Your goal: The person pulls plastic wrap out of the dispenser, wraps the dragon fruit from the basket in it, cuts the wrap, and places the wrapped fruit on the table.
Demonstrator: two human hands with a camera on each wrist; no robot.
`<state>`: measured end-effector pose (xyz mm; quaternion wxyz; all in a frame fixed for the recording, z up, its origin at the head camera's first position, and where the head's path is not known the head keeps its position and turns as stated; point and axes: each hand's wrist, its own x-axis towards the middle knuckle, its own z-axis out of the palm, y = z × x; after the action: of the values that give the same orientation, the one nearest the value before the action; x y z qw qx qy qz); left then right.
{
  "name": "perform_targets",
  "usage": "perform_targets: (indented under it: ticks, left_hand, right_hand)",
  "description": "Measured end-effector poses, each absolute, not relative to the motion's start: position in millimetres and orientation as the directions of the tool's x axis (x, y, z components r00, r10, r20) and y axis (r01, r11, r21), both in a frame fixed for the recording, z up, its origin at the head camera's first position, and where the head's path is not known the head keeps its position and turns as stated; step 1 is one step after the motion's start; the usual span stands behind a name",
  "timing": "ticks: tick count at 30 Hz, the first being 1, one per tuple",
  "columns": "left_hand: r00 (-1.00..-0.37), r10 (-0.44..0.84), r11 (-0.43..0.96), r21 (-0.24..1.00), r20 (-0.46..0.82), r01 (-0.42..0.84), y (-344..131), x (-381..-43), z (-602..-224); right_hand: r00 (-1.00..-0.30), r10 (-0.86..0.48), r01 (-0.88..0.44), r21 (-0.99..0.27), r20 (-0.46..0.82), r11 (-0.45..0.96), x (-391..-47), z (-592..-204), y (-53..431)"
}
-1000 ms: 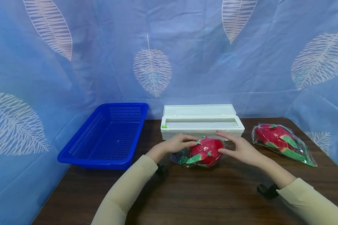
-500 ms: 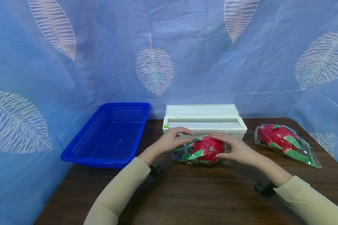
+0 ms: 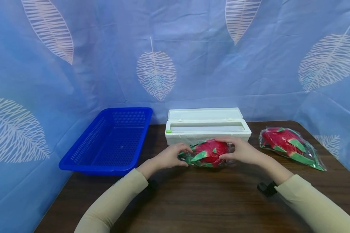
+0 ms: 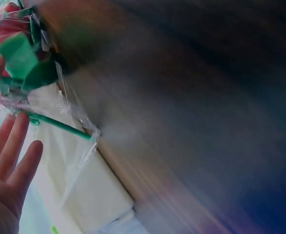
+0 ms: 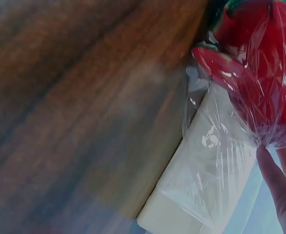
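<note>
A red dragon fruit with green scales (image 3: 207,152), wrapped in clear plastic film, lies on the table in front of a white cling film dispenser (image 3: 208,131). Its green end points left. My left hand (image 3: 170,156) is at that end, fingers apart and lightly bent beside the film; in the left wrist view its fingertips meet the loose wrap (image 4: 77,117). On the right end, my right hand (image 3: 243,150) holds the fruit, fingers over the top and thumb at the front. A sheet of clear film (image 5: 201,161) spreads from the fruit over the dispenser in the right wrist view.
A blue plastic basket (image 3: 105,168) stands at the left. Another wrapped dragon fruit (image 3: 288,145) lies at the right, near the table's edge. The dispenser's lid (image 3: 205,114) is raised, and a green slider (image 3: 169,131) sits at its left. Blue leaf-patterned cloth hangs behind.
My left hand lifted off the fruit's top, then came down and left to its green end. My right hand closed in on the right end. The fruit has shifted slightly.
</note>
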<state>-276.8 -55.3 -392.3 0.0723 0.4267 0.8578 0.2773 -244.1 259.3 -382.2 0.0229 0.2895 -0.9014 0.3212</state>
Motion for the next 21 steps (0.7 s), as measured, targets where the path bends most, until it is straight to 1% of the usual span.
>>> perform_targets:
  ticks: [4,7,12,16,21]
  left_hand:
    - [-0.627,0.765,0.467,0.543,0.146,0.697,-54,-283,-393]
    - [-0.631,0.761,0.457,0.567,0.149,0.685,-52,-287,-392]
    - [-0.656,0.747,0.442,0.656,0.108,0.611,-52,-293,-390]
    - [-0.680,0.727,0.422,0.724,0.088,0.545,-51,-299,-391]
    - [-0.702,0.708,0.409,0.763,0.081,0.501,-52,-303,-393]
  right_hand:
    - [-0.841,-0.502,-0.506,-0.623,0.201,0.597,-251,-381,263]
    - [-0.862,-0.481,-0.461,-0.645,0.162,0.609,-255,-381,265]
    - [-0.886,-0.456,-0.396,-0.647,0.082,0.651,-261,-377,267]
    - [-0.884,-0.467,-0.375,-0.652,0.037,0.659,-266,-373,267]
    - [-0.874,-0.486,-0.381,-0.648,0.020,0.659,-271,-370,265]
